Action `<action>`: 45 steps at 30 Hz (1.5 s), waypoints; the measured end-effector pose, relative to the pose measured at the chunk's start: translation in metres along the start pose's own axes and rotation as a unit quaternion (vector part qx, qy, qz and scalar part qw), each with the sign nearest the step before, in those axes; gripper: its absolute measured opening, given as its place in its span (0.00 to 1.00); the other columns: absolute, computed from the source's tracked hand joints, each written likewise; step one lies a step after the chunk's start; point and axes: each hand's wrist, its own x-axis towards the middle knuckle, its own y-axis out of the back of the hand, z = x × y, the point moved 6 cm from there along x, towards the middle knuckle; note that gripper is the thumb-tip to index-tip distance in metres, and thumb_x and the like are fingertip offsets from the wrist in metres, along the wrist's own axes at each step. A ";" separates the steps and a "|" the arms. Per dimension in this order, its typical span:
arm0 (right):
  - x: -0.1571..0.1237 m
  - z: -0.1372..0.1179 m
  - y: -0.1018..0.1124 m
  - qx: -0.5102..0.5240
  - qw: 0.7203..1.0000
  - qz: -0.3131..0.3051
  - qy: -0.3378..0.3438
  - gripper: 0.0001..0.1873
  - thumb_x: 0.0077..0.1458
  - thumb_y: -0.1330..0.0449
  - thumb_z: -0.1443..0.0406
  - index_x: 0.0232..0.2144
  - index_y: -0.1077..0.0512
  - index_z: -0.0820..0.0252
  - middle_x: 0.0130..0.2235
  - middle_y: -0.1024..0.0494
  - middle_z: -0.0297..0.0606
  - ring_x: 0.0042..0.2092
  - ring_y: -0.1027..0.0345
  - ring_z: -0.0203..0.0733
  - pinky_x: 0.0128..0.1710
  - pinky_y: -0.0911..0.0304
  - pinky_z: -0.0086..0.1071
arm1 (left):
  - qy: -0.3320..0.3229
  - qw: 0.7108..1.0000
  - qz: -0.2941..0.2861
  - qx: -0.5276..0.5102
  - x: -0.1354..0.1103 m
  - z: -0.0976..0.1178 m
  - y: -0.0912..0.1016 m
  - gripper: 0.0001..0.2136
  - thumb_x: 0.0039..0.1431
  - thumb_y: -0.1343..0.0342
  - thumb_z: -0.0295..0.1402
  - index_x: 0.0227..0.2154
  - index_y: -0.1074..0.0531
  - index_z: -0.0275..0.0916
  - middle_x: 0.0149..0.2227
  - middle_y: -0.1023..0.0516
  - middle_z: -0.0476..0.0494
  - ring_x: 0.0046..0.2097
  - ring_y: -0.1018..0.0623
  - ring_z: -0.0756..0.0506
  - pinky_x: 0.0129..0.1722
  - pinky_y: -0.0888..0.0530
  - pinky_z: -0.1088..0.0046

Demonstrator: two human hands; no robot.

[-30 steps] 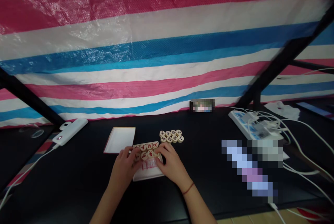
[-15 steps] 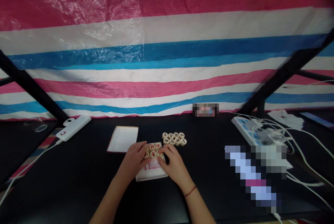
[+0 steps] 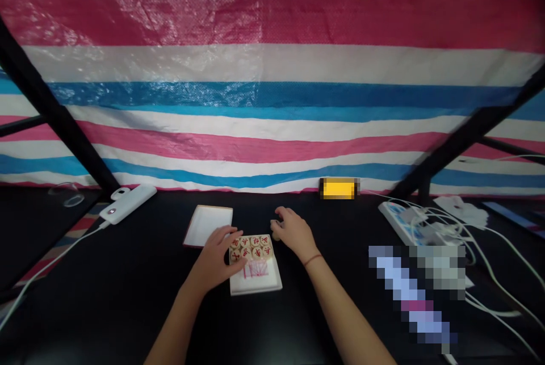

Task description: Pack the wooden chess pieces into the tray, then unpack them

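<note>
A black tabletop carries a shallow white box tray holding xiangqi pieces, with its white lid just beside it. Toward the left lies what looks like a white power bank with a cable; at right, a power strip sits among white cords, near a pixelated object.

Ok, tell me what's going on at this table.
A person is working with bare hands at a black table. The left hand lies against a white box holding rows of round wooden Chinese chess pieces with red characters. The right hand is curled on the table beside the box, with one wooden piece showing under its fingers; whether it is held is hard to tell. A shallow white tray lies just beyond the box.
</note>
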 end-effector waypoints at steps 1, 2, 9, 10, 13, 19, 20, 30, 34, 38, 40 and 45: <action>0.006 -0.004 -0.002 -0.041 0.999 -0.028 -0.009 0.14 0.56 0.45 0.61 0.45 0.29 0.58 0.45 0.25 0.42 0.41 0.27 0.47 0.37 0.38 0.33 | 0.000 1.000 -0.012 0.007 -0.001 0.000 0.000 0.27 0.52 0.38 0.40 0.56 0.33 0.46 0.57 0.31 0.39 0.59 0.33 0.37 0.60 0.37 0.50; 0.011 -0.007 -0.004 -0.075 0.996 -0.052 -0.014 0.15 0.56 0.45 0.61 0.45 0.29 0.58 0.45 0.24 0.43 0.42 0.27 0.48 0.37 0.38 0.34 | -0.003 0.999 -0.030 0.017 -0.002 0.002 -0.001 0.30 0.49 0.36 0.44 0.56 0.34 0.46 0.57 0.32 0.39 0.60 0.34 0.35 0.62 0.41 0.46; 0.024 -0.018 -0.017 -0.144 0.983 -0.118 -0.003 0.13 0.52 0.42 0.65 0.40 0.26 0.60 0.42 0.21 0.48 0.43 0.26 0.51 0.36 0.38 0.34 | -0.056 0.988 -0.141 0.037 -0.010 0.027 -0.017 0.49 0.35 0.36 0.60 0.63 0.42 0.48 0.62 0.38 0.36 0.63 0.41 0.27 0.61 0.56 0.33; 0.025 -0.017 -0.019 -0.145 0.982 -0.119 -0.001 0.12 0.51 0.42 0.66 0.40 0.25 0.60 0.41 0.21 0.48 0.43 0.26 0.51 0.36 0.38 0.34 | -0.060 0.987 -0.145 0.038 -0.011 0.030 -0.018 0.49 0.36 0.35 0.58 0.63 0.43 0.49 0.62 0.38 0.37 0.63 0.41 0.27 0.60 0.56 0.33; 0.028 -0.015 -0.022 -0.143 0.982 -0.120 0.003 0.12 0.50 0.41 0.67 0.39 0.25 0.61 0.41 0.20 0.48 0.43 0.25 0.50 0.37 0.38 0.33 | -0.053 0.988 -0.139 0.049 -0.011 0.032 -0.022 0.47 0.38 0.33 0.49 0.63 0.44 0.51 0.63 0.39 0.38 0.63 0.41 0.28 0.60 0.54 0.34; 0.030 -0.012 -0.024 -0.126 0.986 -0.113 0.012 0.13 0.49 0.39 0.69 0.40 0.25 0.61 0.41 0.20 0.48 0.43 0.25 0.49 0.38 0.37 0.32 | -0.031 0.990 -0.122 0.066 -0.005 0.025 -0.025 0.45 0.39 0.33 0.48 0.63 0.43 0.49 0.64 0.40 0.38 0.63 0.42 0.28 0.61 0.52 0.35; 0.030 -0.012 -0.023 -0.122 0.986 -0.110 0.012 0.13 0.49 0.39 0.69 0.40 0.25 0.62 0.40 0.20 0.49 0.43 0.25 0.49 0.38 0.37 0.33 | -0.031 0.991 -0.118 0.064 -0.003 0.024 -0.024 0.45 0.40 0.33 0.50 0.63 0.43 0.49 0.64 0.40 0.38 0.63 0.42 0.28 0.61 0.51 0.36; 0.014 0.010 0.006 0.170 0.985 -0.024 0.000 0.22 0.55 0.41 0.62 0.52 0.32 0.63 0.35 0.19 0.39 0.32 0.24 0.41 0.31 0.33 0.30 | 0.068 0.991 0.000 0.112 -0.010 -0.051 0.027 0.24 0.60 0.47 0.44 0.58 0.37 0.45 0.56 0.30 0.39 0.59 0.32 0.38 0.61 0.41 0.46; -0.008 0.008 -0.008 0.406 0.913 -0.040 -0.002 0.27 0.51 0.40 0.57 0.52 0.34 0.62 0.33 0.22 0.37 0.26 0.27 0.37 0.19 0.33 0.28 | 0.070 0.986 0.020 0.152 -0.014 -0.069 0.041 0.22 0.59 0.45 0.44 0.54 0.32 0.41 0.52 0.26 0.37 0.55 0.29 0.37 0.57 0.34 0.51; -0.019 -0.009 -0.023 0.472 0.880 -0.021 0.050 0.25 0.50 0.39 0.56 0.48 0.31 0.62 0.38 0.21 0.41 0.30 0.27 0.37 0.28 0.28 0.31 | 0.000 0.991 0.036 0.131 -0.001 -0.037 0.040 0.20 0.59 0.45 0.40 0.54 0.32 0.43 0.54 0.28 0.38 0.58 0.32 0.37 0.58 0.35 0.52; -0.021 -0.013 -0.026 0.482 0.874 0.010 0.064 0.22 0.51 0.39 0.55 0.46 0.30 0.61 0.40 0.21 0.43 0.31 0.27 0.37 0.31 0.28 0.32 | -0.036 0.995 -0.017 0.091 0.008 -0.017 0.027 0.23 0.56 0.41 0.40 0.55 0.33 0.45 0.53 0.27 0.39 0.54 0.29 0.39 0.55 0.31 0.57; -0.025 -0.014 -0.029 0.459 0.885 0.022 0.078 0.19 0.53 0.40 0.56 0.44 0.28 0.61 0.36 0.21 0.41 0.30 0.28 0.37 0.30 0.30 0.30 | -0.007 0.991 -0.103 0.085 0.020 -0.005 0.002 0.25 0.52 0.40 0.36 0.55 0.32 0.45 0.52 0.26 0.41 0.52 0.26 0.39 0.53 0.31 0.57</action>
